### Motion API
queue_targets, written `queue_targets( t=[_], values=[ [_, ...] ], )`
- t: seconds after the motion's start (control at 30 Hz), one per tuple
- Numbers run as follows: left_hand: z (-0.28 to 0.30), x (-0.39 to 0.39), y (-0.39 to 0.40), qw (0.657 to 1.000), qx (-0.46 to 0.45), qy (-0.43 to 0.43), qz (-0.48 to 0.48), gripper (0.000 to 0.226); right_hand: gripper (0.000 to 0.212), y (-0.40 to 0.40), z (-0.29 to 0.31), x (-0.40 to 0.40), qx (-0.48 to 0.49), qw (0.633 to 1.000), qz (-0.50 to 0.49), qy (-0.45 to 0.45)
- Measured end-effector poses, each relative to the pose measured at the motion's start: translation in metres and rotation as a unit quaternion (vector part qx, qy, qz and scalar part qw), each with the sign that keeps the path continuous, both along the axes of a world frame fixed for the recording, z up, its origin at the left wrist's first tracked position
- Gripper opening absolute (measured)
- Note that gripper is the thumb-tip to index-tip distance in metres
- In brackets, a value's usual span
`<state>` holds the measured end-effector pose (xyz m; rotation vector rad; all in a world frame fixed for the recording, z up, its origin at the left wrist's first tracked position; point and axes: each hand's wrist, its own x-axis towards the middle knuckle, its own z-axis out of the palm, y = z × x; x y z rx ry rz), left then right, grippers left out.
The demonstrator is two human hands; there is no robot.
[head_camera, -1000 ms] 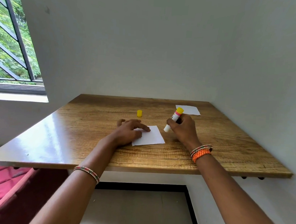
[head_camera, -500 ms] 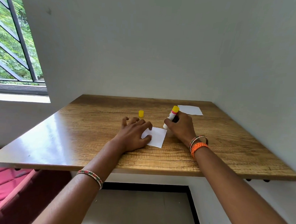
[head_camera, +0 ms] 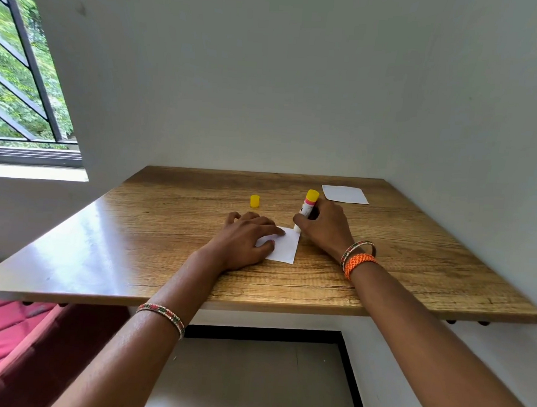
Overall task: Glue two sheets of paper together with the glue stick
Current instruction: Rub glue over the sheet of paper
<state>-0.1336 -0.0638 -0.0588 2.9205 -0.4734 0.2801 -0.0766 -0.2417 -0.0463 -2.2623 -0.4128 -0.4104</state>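
Note:
A small white sheet of paper (head_camera: 285,247) lies on the wooden table (head_camera: 166,229) near the middle. My left hand (head_camera: 243,242) rests flat on its left part, fingers spread, pinning it down. My right hand (head_camera: 325,228) grips a white glue stick (head_camera: 306,208) with a yellow end, tilted, its lower tip touching the far right corner of that sheet. A second white sheet (head_camera: 345,194) lies flat at the table's far right corner, behind my right hand.
The glue stick's yellow cap (head_camera: 255,201) stands on the table beyond my left hand. Walls close the table on the far and right sides. A barred window (head_camera: 24,81) is at left, a red seat (head_camera: 2,329) below left.
My left hand slid further over the paper and the sheet turned. The glue stick moved from the sheet's right edge to its far right corner and stands more upright.

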Motion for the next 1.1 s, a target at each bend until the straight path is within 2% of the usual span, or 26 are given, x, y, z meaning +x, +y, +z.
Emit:
queue_targets(
  t=[0.13, 0.47, 0.67, 0.9, 0.97, 1.1],
  values=[
    [0.001, 0.000, 0.000, 1.000, -0.004, 0.003, 0.005, 0.056, 0.022, 0.001, 0.000, -0.008, -0.030, 0.999, 0.017, -0.027],
    [0.000, 0.002, 0.000, 1.000, -0.001, 0.007, 0.014, 0.055, 0.015, 0.000, 0.001, -0.026, 0.010, 0.998, 0.053, -0.013],
    [0.000, 0.001, 0.000, 1.000, 0.002, 0.004, 0.019, 0.057, 0.022, 0.002, 0.002, -0.042, 0.021, 0.997, 0.072, -0.010],
    [0.000, 0.001, 0.000, 1.000, 0.004, 0.003, 0.018, 0.058, 0.019, 0.000, 0.002, -0.063, 0.028, 0.994, 0.102, 0.002],
    [0.000, 0.000, 0.000, 1.000, -0.001, 0.003, 0.019, 0.058, 0.012, -0.001, 0.003, -0.064, 0.059, 0.993, 0.101, 0.011],
    [-0.002, -0.001, 0.001, 0.999, -0.027, 0.000, 0.018, 0.055, 0.011, -0.005, 0.004, -0.057, 0.208, 0.975, 0.070, 0.028]
  ],
)
